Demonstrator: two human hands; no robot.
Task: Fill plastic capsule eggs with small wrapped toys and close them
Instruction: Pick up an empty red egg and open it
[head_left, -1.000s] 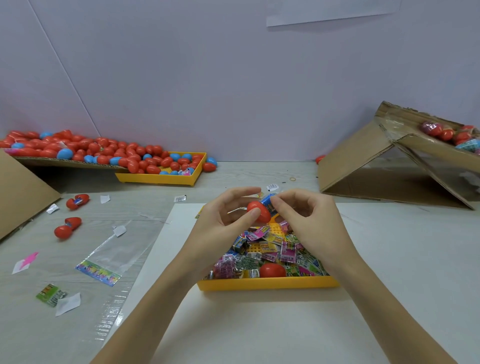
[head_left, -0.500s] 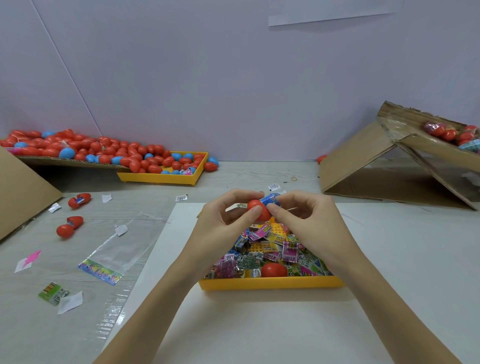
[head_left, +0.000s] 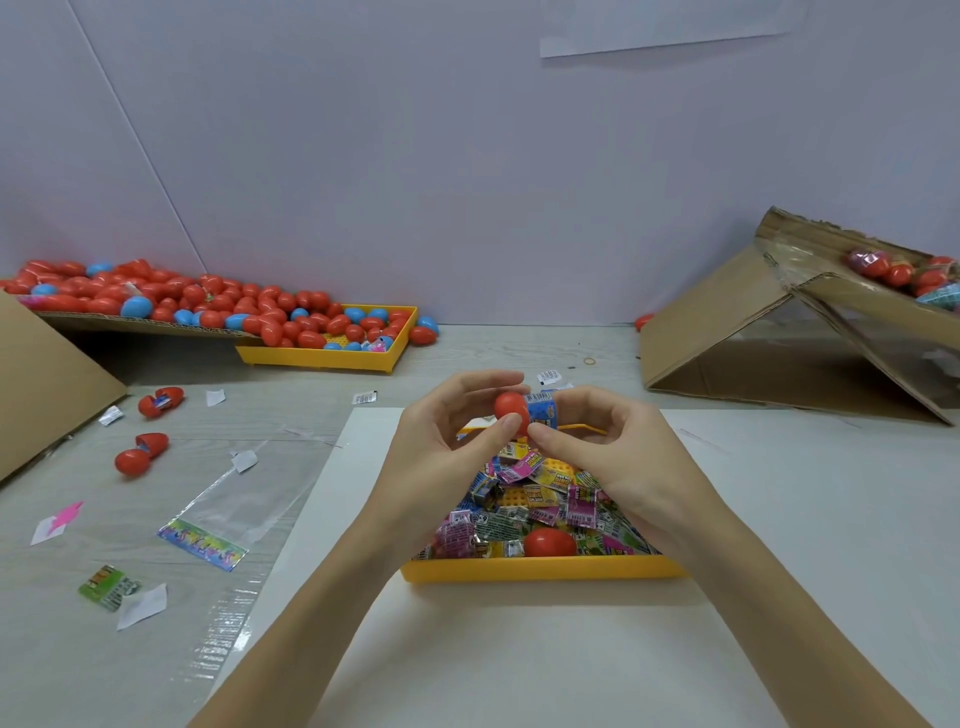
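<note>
Above the near yellow tray (head_left: 540, 567), my left hand (head_left: 441, 462) pinches a red capsule egg half (head_left: 510, 410) between thumb and fingers. My right hand (head_left: 613, 457) pinches a small blue wrapped toy (head_left: 541, 408) against the egg's open side. The tray holds several colourful wrapped toys (head_left: 540, 493) and one red egg (head_left: 549, 541). The egg's other half is hidden behind my fingers.
A far yellow tray (head_left: 322, 357) and a cardboard sheet (head_left: 130, 325) at the back left hold several red and blue eggs. Two open red eggs (head_left: 161, 401) (head_left: 140, 453) lie at left among paper scraps and a clear bag (head_left: 228, 514). A cardboard ramp (head_left: 779, 332) with eggs stands at right.
Both hands have lifted slightly with the egg and toy. The blue toy sits closer against the red egg half than before.
</note>
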